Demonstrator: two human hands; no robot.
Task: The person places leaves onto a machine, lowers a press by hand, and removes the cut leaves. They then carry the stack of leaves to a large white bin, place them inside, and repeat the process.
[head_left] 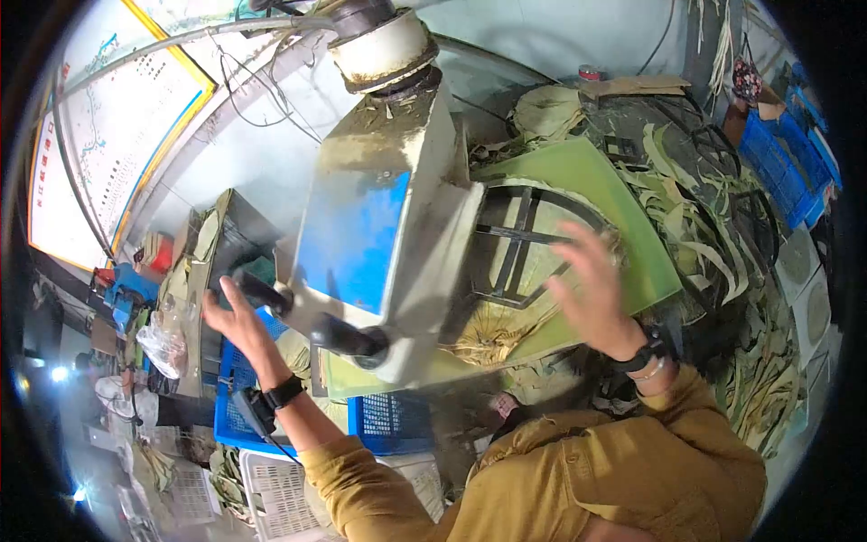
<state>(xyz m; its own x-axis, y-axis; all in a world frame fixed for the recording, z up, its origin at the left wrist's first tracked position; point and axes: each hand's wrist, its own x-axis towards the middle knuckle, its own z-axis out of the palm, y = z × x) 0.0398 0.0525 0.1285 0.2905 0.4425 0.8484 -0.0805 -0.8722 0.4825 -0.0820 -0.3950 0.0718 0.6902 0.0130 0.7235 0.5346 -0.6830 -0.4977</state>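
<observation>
My left hand (238,318) is beside a black handle (263,293) on the press head (361,217), its fingers apart and not wrapped around the grip. A second black handle (348,336) sticks out of the same head. Over the right side of a black metal cutting die (517,237) hovers my right hand (591,291), fingers spread and holding nothing. The die is a rounded frame with cross bars. Under it lies a pale dried leaf (492,334), gathered into folds at the near end, on a green cutting board (646,271). The press head hides the left part of the die.
Leaf scraps (713,244) and more black dies (759,221) cover the right side. Blue baskets (388,417) stand below the board, with a white crate (284,497) nearer me. Another blue basket (787,158) is at the far right. A column (384,50) carries the press head.
</observation>
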